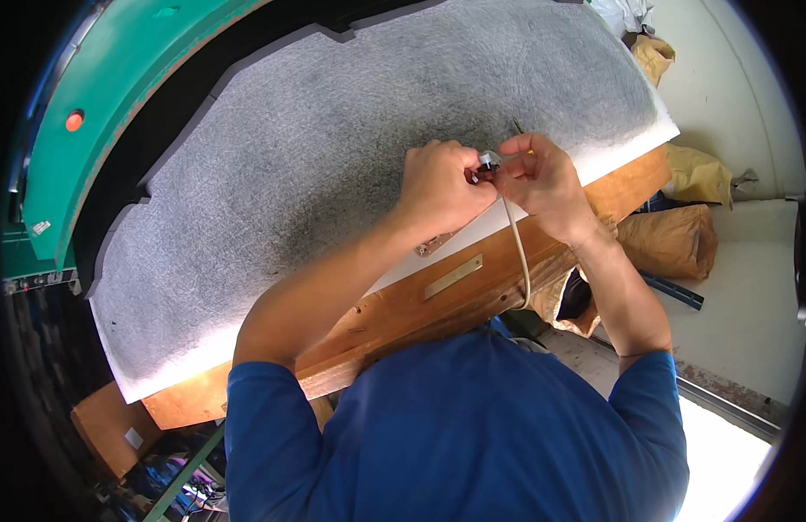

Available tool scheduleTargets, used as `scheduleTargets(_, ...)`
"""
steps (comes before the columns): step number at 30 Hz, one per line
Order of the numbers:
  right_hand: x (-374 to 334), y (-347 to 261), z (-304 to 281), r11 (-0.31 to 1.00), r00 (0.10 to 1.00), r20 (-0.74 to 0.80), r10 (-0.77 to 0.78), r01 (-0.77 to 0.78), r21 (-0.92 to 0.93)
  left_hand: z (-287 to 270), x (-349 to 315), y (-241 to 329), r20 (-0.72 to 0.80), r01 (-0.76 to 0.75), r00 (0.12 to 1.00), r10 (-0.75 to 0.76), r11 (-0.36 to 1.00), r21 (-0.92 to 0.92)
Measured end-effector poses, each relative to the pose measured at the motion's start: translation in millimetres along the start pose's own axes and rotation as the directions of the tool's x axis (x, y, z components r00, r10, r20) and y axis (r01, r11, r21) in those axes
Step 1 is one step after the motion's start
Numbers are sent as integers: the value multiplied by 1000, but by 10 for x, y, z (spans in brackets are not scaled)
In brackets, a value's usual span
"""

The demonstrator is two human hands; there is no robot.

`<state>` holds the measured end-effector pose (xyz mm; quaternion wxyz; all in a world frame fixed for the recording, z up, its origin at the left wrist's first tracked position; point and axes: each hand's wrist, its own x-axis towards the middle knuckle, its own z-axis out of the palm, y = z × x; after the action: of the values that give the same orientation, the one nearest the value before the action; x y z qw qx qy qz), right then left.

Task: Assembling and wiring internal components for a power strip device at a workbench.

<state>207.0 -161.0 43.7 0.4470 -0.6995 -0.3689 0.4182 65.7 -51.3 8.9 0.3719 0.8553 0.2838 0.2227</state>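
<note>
My left hand [442,181] is closed around a small dark part with a white block [485,160] on it, whose kind I cannot make out. My right hand [546,183] meets it from the other side, fingertips curled in a pinch close to the part. A thin dark tip [518,127] pokes out beyond the right fingers; what it belongs to is hidden. From between the hands a beige cable [519,252] hangs over the bench's front edge. Both hands are above the grey felt-like sheet [316,130], near its white front border.
The sheet covers a wooden bench [394,311] with a metal strip [453,276] set in its edge. A brown flat piece [435,244] lies beside my left wrist. Paper sacks [672,241] stand at right. A green machine frame [116,113] with an orange button curves at far left.
</note>
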Motion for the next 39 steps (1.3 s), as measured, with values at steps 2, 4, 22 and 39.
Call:
scheduleTargets(2, -11, -19, -11, 999, 1000, 21, -23, 24, -25, -118, 54, 7, 210, 68, 977, -41, 991, -119)
scheduleTargets(4, 7, 33, -36, 1000, 999, 28, -28, 27, 8, -144, 95, -42, 242, 34, 970, -6, 993, -110)
scheduleTargets(22, 16, 124, -89, 987, 997, 68, -23, 12, 157, -232, 274, -133, 544, 217, 838, -45, 942, -257)
scheduleTargets(39, -16, 113, -42, 995, 999, 27, -38, 35, 91, -299, 174, -91, 475, 206, 880, -23, 919, -336)
